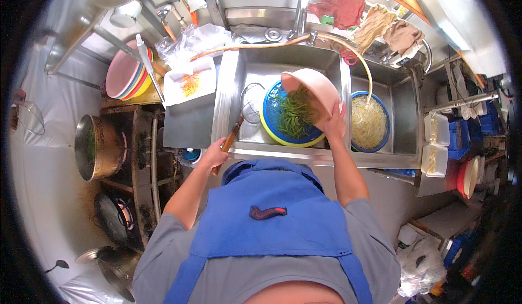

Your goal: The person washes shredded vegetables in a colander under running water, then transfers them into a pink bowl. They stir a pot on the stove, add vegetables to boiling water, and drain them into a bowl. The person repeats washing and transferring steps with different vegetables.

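My right hand (335, 123) grips the rim of a pink plastic bowl (322, 85), tilted on its side over a blue colander (269, 118) in the left sink basin. Cut green vegetable strips (297, 114) lie partly in the bowl's mouth and partly in the colander, which sits in a yellow-green basin (267, 130). My left hand (215, 154) is closed around the wooden handle of a wire-mesh skimmer (233, 139). Its round mesh head rests low in the same sink basin, left of the colander, not touching the vegetables.
A blue-rimmed colander of pale shreds (369, 120) sits in the right basin, a hose (365, 61) ending over it. A white tray (208, 79) with orange shreds stands left of the sink. Farther left are a large pot (87, 149) and lit burners (125, 214). A faucet (300, 16) rises behind.
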The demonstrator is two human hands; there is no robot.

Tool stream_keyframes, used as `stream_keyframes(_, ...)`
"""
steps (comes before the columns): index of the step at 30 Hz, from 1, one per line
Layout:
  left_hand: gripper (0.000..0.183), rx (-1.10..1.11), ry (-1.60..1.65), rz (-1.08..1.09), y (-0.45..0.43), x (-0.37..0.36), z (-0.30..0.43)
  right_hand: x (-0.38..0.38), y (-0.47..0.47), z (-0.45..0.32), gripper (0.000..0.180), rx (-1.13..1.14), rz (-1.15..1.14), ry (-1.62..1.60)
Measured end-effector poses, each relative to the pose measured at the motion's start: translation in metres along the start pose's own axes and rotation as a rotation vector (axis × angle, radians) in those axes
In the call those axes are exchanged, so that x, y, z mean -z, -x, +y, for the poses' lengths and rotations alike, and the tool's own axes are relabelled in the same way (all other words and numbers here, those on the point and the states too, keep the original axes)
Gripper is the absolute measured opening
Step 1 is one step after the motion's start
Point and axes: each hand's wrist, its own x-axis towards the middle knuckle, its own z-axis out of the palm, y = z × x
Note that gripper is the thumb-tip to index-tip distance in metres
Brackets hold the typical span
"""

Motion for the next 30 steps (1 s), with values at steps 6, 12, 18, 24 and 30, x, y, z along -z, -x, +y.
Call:
stream_keyframes(6, 0.07, -0.015, -0.186, 0.016, 0.01, 0.01, 0.006, 0.029, 0.015, -0.015, 0.08, 0.116, 0.089, -0.029)
stream_keyframes(12, 0.068, -0.037, -0.234, 0.01, 0.018, 0.02, 0.013, 0.044, 0.024, -0.024, 0.08, 0.194, 0.19, -0.04)
stream_keyframes(18, 0.065, 0.031, -0.058, -0.086, 0.006, 0.027, 0.003, 0.041, 0.033, -0.027, 0.077, 0.178, 0.246, -0.044)
stream_keyframes(24, 0.063, -0.136, -0.318, -0.102, -0.014, 0.034, -0.007, 0.037, 0.05, -0.03, 0.074, 0.214, 0.483, -0.076)
stream_keyframes(30, 0.062, -0.253, -0.168, 0.147, -0.027, 0.045, -0.013, -0.01, 0.083, -0.059, 0.06, -0.507, 0.192, -1.288)
